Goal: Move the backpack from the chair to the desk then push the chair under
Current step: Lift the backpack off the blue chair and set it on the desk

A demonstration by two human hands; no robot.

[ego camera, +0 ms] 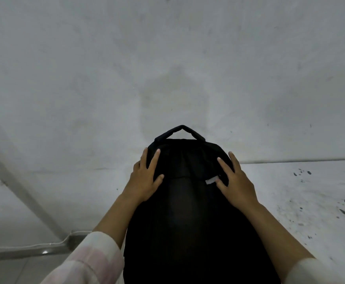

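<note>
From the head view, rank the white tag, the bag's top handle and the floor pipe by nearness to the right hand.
1. White tag: at the right hand, by its thumb.
2. Top handle: above, at the bag's top.
3. Floor pipe: far lower left.

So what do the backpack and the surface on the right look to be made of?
Backpack: matte black woven fabric, probably nylon or polyester; it creases softly near the top and has a sewn carry handle. Surface: pale, dull, hard-looking, with dark chipped specks, perhaps painted; material uncertain.
</note>
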